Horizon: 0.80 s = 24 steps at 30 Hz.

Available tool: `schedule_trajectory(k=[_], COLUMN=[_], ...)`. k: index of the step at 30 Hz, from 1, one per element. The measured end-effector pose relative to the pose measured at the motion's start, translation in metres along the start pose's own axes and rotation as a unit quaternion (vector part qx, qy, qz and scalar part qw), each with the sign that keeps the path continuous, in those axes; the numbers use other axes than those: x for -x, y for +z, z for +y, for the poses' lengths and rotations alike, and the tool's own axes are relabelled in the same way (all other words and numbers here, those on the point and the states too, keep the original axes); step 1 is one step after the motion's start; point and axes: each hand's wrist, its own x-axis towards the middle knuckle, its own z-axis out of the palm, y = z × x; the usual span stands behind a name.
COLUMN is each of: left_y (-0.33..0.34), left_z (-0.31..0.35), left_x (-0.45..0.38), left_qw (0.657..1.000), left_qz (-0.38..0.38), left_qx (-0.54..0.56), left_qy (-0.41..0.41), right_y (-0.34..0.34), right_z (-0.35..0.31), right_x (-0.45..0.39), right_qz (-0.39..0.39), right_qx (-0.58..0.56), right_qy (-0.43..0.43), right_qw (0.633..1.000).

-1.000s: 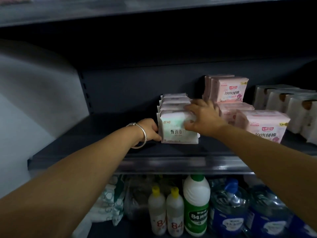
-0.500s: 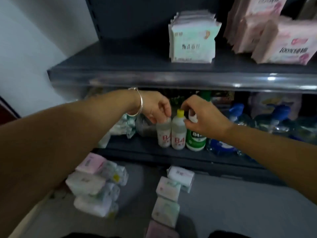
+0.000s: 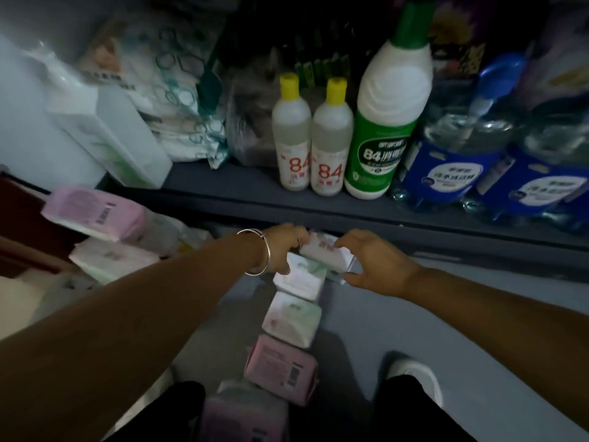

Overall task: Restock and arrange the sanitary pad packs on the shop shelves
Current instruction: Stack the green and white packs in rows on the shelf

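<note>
We have lowered from the shelf; left hand and right hand now pinch the floor pack for restocking.

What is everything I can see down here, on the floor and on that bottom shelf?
Row of pad packs: about six, white, green-tinted and pink, in a line on the grey floor.
Far pad pack: one, white with pink print, at the row's far end, between both hands.
Pile of pad packs: several, pink and white, on the floor at left.
Small 84 bottles: two, clear with yellow caps, on the bottom shelf.
Large 84 bottle: one, white and green, right of them.
Blue-labelled jugs: at least two, clear, far right.
Shoe: one, white, lower right.
Left hand: wears a silver bangle, grips the far pad pack.
Right hand: curled round the same pack.
</note>
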Motion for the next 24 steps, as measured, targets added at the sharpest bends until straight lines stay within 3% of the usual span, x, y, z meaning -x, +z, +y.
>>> schedule_trajectory(k=[10, 16, 24], left_y=[0.063, 0.066, 0.070], left_z=[-0.032, -0.035, -0.038], left_x=[-0.029, -0.033, -0.041], left_qw=[0.990, 0.980, 0.975], left_qz=[0.039, 0.037, 0.029], left_qx=[-0.132, -0.194, -0.217], left_qy=[-0.029, -0.033, -0.028], right_y=[0.062, 0.081, 0.068], right_z=[0.027, 0.029, 0.035], right_x=[-0.033, -0.053, -0.048], right_qz=[-0.009, 0.005, -0.001], right_qx=[0.064, 0.073, 0.019], right_qy=[0.149, 0.211, 0.234], right_qw=[0.987, 0.975, 0.972])
